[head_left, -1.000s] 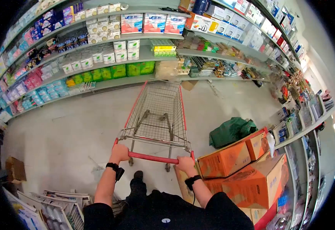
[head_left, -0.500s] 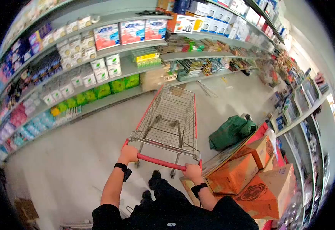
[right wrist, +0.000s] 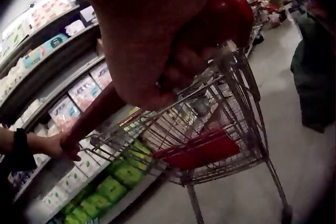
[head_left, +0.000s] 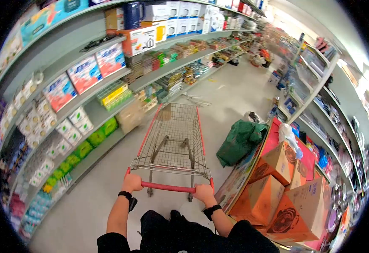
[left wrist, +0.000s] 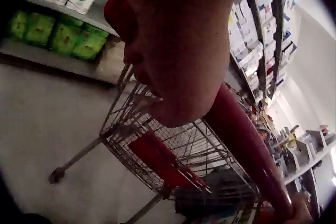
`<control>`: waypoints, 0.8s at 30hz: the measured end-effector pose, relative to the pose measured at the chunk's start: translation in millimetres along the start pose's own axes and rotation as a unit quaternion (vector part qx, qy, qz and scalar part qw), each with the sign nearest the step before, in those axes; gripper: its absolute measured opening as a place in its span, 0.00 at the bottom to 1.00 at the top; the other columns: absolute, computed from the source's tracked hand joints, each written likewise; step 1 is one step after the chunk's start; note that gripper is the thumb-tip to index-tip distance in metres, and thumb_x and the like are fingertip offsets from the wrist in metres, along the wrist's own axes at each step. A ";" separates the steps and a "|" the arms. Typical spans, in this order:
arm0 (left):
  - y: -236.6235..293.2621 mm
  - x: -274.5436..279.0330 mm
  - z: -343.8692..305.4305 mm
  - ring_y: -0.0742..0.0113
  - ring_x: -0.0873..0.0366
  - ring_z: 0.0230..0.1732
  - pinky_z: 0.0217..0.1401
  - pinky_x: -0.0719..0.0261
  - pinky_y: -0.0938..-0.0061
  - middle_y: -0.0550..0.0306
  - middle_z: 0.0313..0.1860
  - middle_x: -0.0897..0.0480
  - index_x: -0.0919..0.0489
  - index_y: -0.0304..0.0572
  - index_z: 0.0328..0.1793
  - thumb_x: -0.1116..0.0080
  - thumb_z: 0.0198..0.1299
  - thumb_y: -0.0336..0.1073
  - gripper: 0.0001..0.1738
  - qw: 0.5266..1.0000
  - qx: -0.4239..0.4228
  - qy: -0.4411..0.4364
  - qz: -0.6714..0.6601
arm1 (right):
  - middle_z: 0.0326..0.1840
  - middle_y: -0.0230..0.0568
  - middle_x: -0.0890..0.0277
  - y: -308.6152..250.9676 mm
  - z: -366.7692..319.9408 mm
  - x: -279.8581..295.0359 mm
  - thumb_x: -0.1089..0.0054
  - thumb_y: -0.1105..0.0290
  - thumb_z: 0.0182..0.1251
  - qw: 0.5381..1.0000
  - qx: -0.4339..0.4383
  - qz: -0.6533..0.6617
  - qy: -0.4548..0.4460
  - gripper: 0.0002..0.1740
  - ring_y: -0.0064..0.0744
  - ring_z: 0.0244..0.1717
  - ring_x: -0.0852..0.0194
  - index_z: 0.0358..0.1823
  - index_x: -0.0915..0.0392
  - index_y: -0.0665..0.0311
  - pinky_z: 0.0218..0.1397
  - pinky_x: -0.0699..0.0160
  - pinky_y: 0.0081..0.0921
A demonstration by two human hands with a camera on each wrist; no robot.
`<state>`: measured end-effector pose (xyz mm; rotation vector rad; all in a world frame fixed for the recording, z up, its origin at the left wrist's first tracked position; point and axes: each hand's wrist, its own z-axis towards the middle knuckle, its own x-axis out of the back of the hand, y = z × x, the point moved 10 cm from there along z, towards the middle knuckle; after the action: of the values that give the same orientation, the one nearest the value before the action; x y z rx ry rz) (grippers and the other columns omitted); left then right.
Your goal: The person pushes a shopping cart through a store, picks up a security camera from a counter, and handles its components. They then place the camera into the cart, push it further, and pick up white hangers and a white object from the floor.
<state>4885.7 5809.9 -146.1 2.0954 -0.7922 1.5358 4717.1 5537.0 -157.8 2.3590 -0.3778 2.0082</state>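
Observation:
A wire shopping cart [head_left: 174,135] with red side rails stands straight ahead of the person, its basket holding nothing. Both hands grip its red handlebar [head_left: 167,187]. My left hand [head_left: 132,183] wraps round the left end, and my right hand [head_left: 204,192] round the right end. In the left wrist view the left hand [left wrist: 176,50] covers part of the bar, its fingers curled over it. The right wrist view shows the right hand [right wrist: 152,40] curled round the bar near its red corner piece [right wrist: 228,16]. Black bands circle both wrists.
Shelves [head_left: 108,97] of packaged goods line the left side. At right, orange cartons [head_left: 260,198] lie on a low platform beside a dark green bag [head_left: 240,143]. Grey floor [head_left: 222,92] runs forward between the shelves, with thin rods [head_left: 197,100] lying near the left shelf.
The view and cart have turned right, from facing the shelf to facing along the aisle. The cartons and green bag now lie closer alongside the cart. Both hands have kept their grip.

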 end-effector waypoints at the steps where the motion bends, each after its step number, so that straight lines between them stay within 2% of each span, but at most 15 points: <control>1: -2.3 6.7 14.2 0.50 0.18 0.29 0.36 0.21 0.59 0.48 0.24 0.17 0.15 0.47 0.24 0.44 0.43 0.44 0.12 1.000 -0.008 0.007 -0.004 | 0.22 0.42 0.21 3.9 10.1 6.0 0.39 0.53 0.49 1.000 -0.010 0.004 0.010 0.15 0.46 0.26 0.20 0.28 0.21 0.56 0.30 0.23 0.42; 6: -22.8 36.7 81.6 0.48 0.18 0.29 0.37 0.21 0.58 0.47 0.25 0.17 0.15 0.45 0.24 0.44 0.43 0.45 0.14 0.999 -0.049 0.017 -0.014 | 0.21 0.42 0.21 14.0 58.0 7.1 0.42 0.57 0.51 0.998 -0.063 -0.010 0.012 0.11 0.47 0.24 0.21 0.28 0.21 0.57 0.29 0.23 0.43; 9: -38.1 57.1 132.1 0.48 0.18 0.30 0.37 0.21 0.58 0.46 0.26 0.17 0.15 0.44 0.26 0.43 0.43 0.44 0.14 0.996 -0.082 0.024 -0.013 | 0.21 0.43 0.21 7.7 84.2 38.3 0.44 0.58 0.52 0.996 -0.079 0.003 0.030 0.11 0.47 0.25 0.21 0.29 0.21 0.57 0.30 0.23 0.44; 11: -41.6 54.7 154.4 0.48 0.18 0.31 0.37 0.21 0.58 0.46 0.27 0.17 0.15 0.44 0.27 0.42 0.43 0.44 0.13 0.994 -0.105 0.023 -0.018 | 0.22 0.43 0.21 14.9 102.9 38.2 0.44 0.58 0.52 0.994 -0.107 0.002 0.018 0.11 0.47 0.25 0.21 0.29 0.20 0.57 0.30 0.23 0.44; 13: -43.4 83.9 176.7 0.48 0.18 0.31 0.38 0.21 0.59 0.46 0.28 0.17 0.15 0.44 0.27 0.42 0.43 0.43 0.13 0.992 -0.121 0.033 -0.022 | 0.23 0.43 0.21 24.7 122.1 39.5 0.44 0.58 0.52 0.991 -0.133 -0.009 0.023 0.12 0.47 0.26 0.21 0.29 0.20 0.57 0.31 0.23 0.44; 16: -50.9 78.1 225.6 0.50 0.18 0.30 0.38 0.20 0.59 0.48 0.27 0.17 0.15 0.44 0.28 0.40 0.42 0.44 0.13 0.989 -0.145 0.007 0.005 | 0.24 0.44 0.21 30.1 144.4 45.1 0.44 0.58 0.52 0.987 -0.159 0.019 0.026 0.12 0.47 0.28 0.20 0.30 0.20 0.57 0.32 0.23 0.44; 19: -51.9 95.1 256.4 0.51 0.17 0.30 0.37 0.20 0.60 0.50 0.26 0.17 0.15 0.44 0.29 0.39 0.42 0.44 0.14 0.979 -0.200 0.037 -0.007 | 0.25 0.45 0.20 33.3 161.2 51.8 0.45 0.57 0.53 0.981 -0.193 0.009 0.008 0.12 0.48 0.29 0.20 0.29 0.20 0.57 0.33 0.23 0.44; 22: -57.0 124.0 280.5 0.51 0.17 0.30 0.36 0.20 0.61 0.51 0.26 0.17 0.14 0.46 0.28 0.39 0.41 0.45 0.13 0.985 -0.173 0.013 0.011 | 0.25 0.44 0.20 37.5 182.0 50.9 0.45 0.57 0.53 0.977 -0.211 0.024 0.004 0.13 0.48 0.28 0.20 0.28 0.20 0.57 0.33 0.22 0.43; 24: -61.2 105.9 317.1 0.51 0.17 0.30 0.36 0.20 0.60 0.51 0.26 0.17 0.14 0.47 0.26 0.39 0.42 0.46 0.13 0.978 -0.203 0.019 0.040 | 0.24 0.44 0.20 41.0 196.9 55.2 0.44 0.56 0.52 0.976 -0.214 0.033 0.011 0.12 0.47 0.27 0.20 0.28 0.20 0.56 0.32 0.22 0.43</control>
<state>5176.4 5634.0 -140.4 1.7501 -1.0835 1.3133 4907.9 5454.1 -143.5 2.0796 -0.8050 1.7542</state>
